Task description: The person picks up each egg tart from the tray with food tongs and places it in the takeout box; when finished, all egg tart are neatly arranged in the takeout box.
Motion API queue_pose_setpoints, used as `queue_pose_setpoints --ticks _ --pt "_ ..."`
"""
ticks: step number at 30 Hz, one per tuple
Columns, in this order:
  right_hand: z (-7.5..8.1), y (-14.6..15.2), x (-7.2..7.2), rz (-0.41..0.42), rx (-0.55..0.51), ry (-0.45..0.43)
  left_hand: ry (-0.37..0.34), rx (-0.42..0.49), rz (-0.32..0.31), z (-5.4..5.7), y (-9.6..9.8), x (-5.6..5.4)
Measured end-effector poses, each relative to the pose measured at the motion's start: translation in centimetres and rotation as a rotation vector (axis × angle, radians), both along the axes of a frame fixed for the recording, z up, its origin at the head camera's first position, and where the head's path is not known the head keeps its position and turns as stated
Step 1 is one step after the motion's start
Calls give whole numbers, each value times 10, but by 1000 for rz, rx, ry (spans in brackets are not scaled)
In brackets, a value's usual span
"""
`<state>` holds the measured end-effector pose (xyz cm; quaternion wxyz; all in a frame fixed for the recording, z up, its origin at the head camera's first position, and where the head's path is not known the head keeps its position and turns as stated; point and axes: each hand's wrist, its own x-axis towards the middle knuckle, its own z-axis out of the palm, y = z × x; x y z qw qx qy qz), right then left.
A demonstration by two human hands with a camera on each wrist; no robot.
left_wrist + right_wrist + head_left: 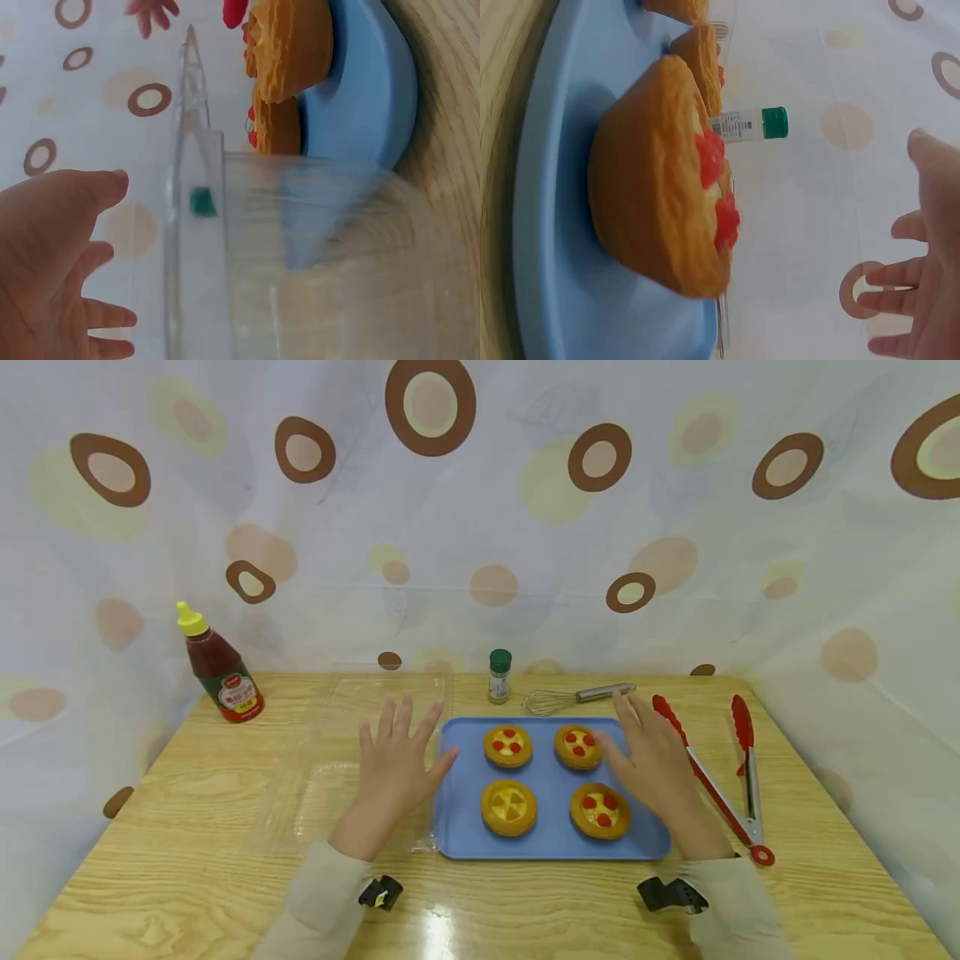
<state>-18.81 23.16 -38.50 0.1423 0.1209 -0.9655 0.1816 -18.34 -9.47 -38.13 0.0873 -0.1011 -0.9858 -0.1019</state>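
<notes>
My left hand (397, 768) hovers with spread fingers over a clear plastic clamshell box (322, 797), whose lid is raised. In the left wrist view, that hand (52, 255) holds nothing beside the box wall (345, 217). At the right end of a blue tray (465, 843), my right hand (660, 768) is held above the rim, fingers extended. Several egg tarts sit on the tray: three with red toppings, among them the front right tart (600, 811), and one with yellow-orange wedges (508, 807). The right wrist view shows the right hand (941, 255) apart from the nearest tart (645, 180).
A sauce bottle (225, 677) with a yellow cap stands at the back left. Behind the tray are a green-capped spice jar (499, 677) and a whisk (577, 697). Spread red-tipped tongs (723, 793) lie to the right. A patterned curtain (480, 527) closes off the back.
</notes>
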Motion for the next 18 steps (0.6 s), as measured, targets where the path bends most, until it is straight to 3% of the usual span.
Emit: queue_pose_setpoints --ticks 4,8,13,18 --pt "-1 13 3 52 -86 75 68 57 -71 3 -9 8" --pt "-7 30 7 69 -122 100 55 158 -118 6 -25 18" --pt "-15 56 16 19 -133 80 64 193 -136 4 -53 27" --pt "-16 83 23 -58 -114 -6 84 183 -143 2 -77 31"
